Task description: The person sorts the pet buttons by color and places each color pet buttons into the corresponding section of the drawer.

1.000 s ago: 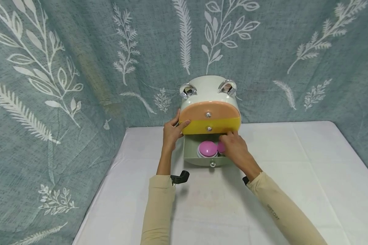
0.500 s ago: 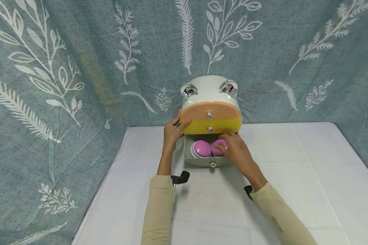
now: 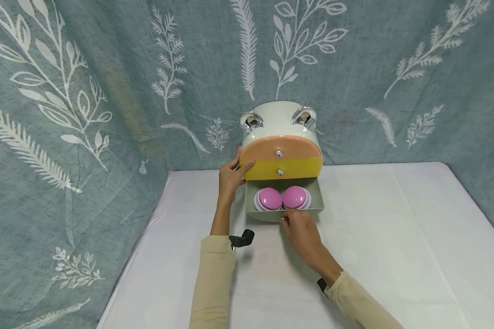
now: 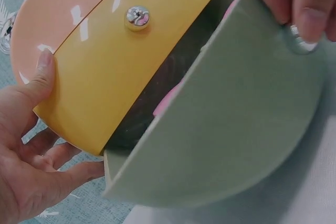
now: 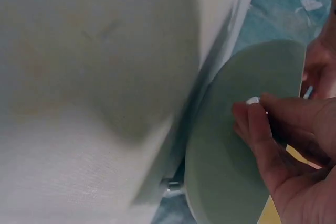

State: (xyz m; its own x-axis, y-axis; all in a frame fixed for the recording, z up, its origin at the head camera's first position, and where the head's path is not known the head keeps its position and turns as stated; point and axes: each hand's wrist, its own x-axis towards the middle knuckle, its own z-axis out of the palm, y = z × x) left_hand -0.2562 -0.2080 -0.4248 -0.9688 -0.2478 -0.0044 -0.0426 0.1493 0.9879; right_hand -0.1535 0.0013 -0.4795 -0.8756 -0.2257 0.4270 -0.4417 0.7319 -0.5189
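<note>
A small drawer box (image 3: 281,119) with a white body, an orange top drawer and a yellow middle drawer stands at the back of the table. Its green bottom drawer (image 3: 263,215) is pulled out. Two round containers with pink lids, a left one (image 3: 270,198) and a right one (image 3: 295,197), sit side by side inside. My left hand (image 3: 229,183) grips the box's left side, thumb on the front. In the right wrist view, my right hand (image 5: 294,135) pinches the silver knob (image 5: 253,100) of the green drawer between thumb and fingers.
Two shiny ear-shaped loops, one (image 3: 252,121) at each side, rise from the box's top. A white cloth (image 3: 378,237) covers the table. Blue-green leaf-patterned fabric (image 3: 206,68) hangs behind and at the sides.
My right hand has let go of the right pink-lidded container and moved down to the green drawer's knob. Both containers have shifted left in the drawer. My left hand stays in place.
</note>
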